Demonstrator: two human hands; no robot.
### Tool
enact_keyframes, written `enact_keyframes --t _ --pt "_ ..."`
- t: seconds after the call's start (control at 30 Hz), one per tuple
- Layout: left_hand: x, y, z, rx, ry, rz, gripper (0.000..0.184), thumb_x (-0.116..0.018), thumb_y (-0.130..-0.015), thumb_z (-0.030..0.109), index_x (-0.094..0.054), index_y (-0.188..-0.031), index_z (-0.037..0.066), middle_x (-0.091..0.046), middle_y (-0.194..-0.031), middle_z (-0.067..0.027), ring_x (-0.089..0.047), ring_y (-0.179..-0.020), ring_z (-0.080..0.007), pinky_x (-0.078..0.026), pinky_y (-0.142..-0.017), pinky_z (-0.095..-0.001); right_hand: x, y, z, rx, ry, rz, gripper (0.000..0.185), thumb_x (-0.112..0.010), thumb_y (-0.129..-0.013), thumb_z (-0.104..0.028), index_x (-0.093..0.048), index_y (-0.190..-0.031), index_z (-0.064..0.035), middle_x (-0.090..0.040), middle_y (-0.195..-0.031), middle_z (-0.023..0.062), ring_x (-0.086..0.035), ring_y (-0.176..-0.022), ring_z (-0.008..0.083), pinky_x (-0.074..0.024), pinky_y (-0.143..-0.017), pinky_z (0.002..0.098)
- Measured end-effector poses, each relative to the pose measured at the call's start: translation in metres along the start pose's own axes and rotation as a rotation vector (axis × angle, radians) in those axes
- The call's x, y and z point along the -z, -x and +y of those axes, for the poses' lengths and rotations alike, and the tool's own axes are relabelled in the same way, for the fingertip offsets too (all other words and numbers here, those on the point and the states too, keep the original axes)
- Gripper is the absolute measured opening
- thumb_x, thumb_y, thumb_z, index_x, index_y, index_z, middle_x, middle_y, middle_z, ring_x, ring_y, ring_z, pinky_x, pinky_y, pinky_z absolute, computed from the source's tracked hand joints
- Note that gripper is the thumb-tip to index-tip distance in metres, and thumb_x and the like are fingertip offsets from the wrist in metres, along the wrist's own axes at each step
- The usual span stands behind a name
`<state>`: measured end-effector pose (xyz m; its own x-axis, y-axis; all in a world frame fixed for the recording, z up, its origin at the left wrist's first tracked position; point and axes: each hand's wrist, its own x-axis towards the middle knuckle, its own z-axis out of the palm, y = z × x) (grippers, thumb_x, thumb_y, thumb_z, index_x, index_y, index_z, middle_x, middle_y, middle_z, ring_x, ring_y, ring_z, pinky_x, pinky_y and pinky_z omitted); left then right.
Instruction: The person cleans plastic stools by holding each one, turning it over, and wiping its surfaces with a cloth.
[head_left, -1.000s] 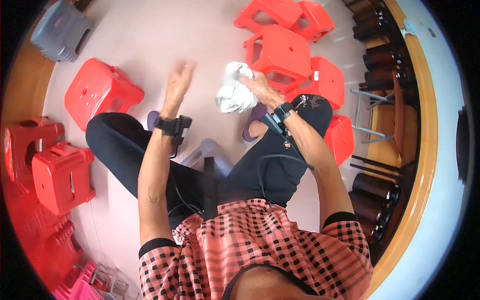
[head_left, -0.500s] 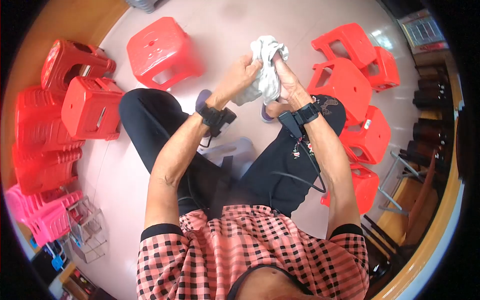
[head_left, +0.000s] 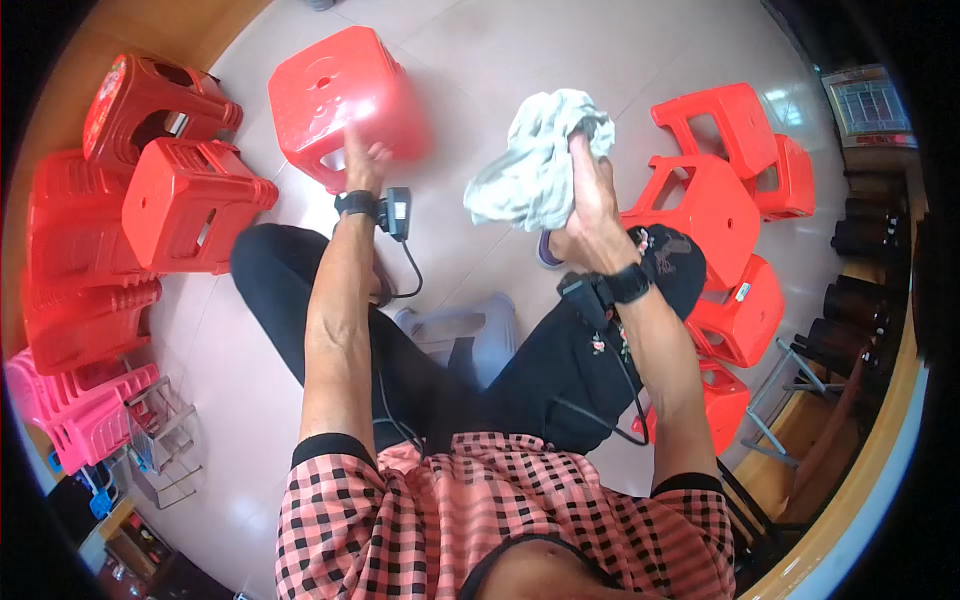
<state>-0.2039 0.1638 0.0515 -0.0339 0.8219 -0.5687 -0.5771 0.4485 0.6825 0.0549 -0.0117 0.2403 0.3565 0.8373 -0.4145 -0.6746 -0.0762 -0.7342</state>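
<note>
A pale, crumpled cloth (head_left: 530, 170) hangs from my right hand (head_left: 594, 200), whose fingers and thumb are closed around its right side. My left hand (head_left: 364, 162) is free of the cloth, its fingers apart and slightly blurred. It reaches to the near edge of a red plastic stool (head_left: 325, 85); whether the fingertips touch the stool I cannot tell. Both wrists carry black straps with small devices and cables.
Red stools (head_left: 690, 215) stand in a group on the right, near a folding metal frame (head_left: 775, 400). On the left are more red stools (head_left: 185, 205) and pink stools (head_left: 85, 405). Under me is a greyish plastic stool (head_left: 490, 335).
My left hand has let go of the cloth and moved left to the red stool. The cloth, now in my right hand only, has spread out more.
</note>
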Motion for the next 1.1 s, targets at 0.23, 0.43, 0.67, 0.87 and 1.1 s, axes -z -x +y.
enact_keyframes --t 0.23,0.43,0.67,0.87,1.1 --pt "0.019 -0.058 0.010 -0.116 0.186 0.077 0.078 -0.066 -0.083 0.052 -0.030 -0.143 0.016 -0.021 -0.145 -0.0252 -0.029 -0.132 -0.0446 -0.027 -0.109 -0.0584 -0.005 0.014 0.022 0.032 -0.029 -0.133 0.028 -0.055 -0.097 -0.018 -0.050 -0.122 -0.0048 -0.060 -0.111 0.0033 -0.062 -0.097 0.0132 -0.0561 -0.082 0.0314" --pt "-0.011 -0.017 0.002 -0.149 0.163 -0.058 0.073 -0.053 -0.095 0.044 -0.017 -0.148 0.009 -0.023 -0.150 -0.0137 -0.024 -0.139 -0.0372 -0.025 -0.110 -0.0599 -0.002 0.013 0.021 0.022 0.029 -0.157 0.035 -0.053 -0.098 -0.026 -0.050 -0.124 -0.0036 -0.061 -0.115 0.0065 -0.063 -0.102 0.0189 -0.0563 -0.086 0.0368" --pt "0.009 0.016 -0.045 -0.022 -0.181 -0.272 0.081 -0.051 -0.089 0.059 -0.028 -0.145 0.006 -0.040 -0.140 -0.0159 -0.051 -0.119 -0.0370 -0.048 -0.087 -0.0496 0.004 -0.001 0.023 0.071 0.010 0.014 0.042 -0.063 -0.091 -0.019 -0.047 -0.127 -0.0045 -0.061 -0.107 0.0054 -0.063 -0.091 0.0142 -0.0555 -0.077 0.0296" --pt "0.023 0.067 -0.080 0.139 -0.320 -0.150 0.078 -0.042 -0.092 0.062 -0.036 -0.140 0.000 -0.053 -0.130 -0.0183 -0.057 -0.113 -0.0329 -0.049 -0.089 -0.0471 0.031 -0.024 0.032 0.187 0.373 0.270 0.048 -0.066 -0.085 -0.020 -0.044 -0.124 -0.0018 -0.060 -0.103 0.0094 -0.062 -0.085 0.0168 -0.0537 -0.069 0.0312" --pt "-0.001 0.059 -0.073 -0.067 -0.413 0.292 0.067 -0.032 -0.099 0.053 -0.055 -0.115 -0.008 -0.061 -0.111 -0.0189 -0.060 -0.092 -0.0284 -0.048 -0.083 -0.0376 0.068 -0.079 0.031 0.372 0.911 0.379 0.055 -0.063 -0.085 -0.031 -0.044 -0.128 -0.0023 -0.052 -0.123 0.0224 -0.052 -0.114 0.0326 -0.0446 -0.095 0.0419"
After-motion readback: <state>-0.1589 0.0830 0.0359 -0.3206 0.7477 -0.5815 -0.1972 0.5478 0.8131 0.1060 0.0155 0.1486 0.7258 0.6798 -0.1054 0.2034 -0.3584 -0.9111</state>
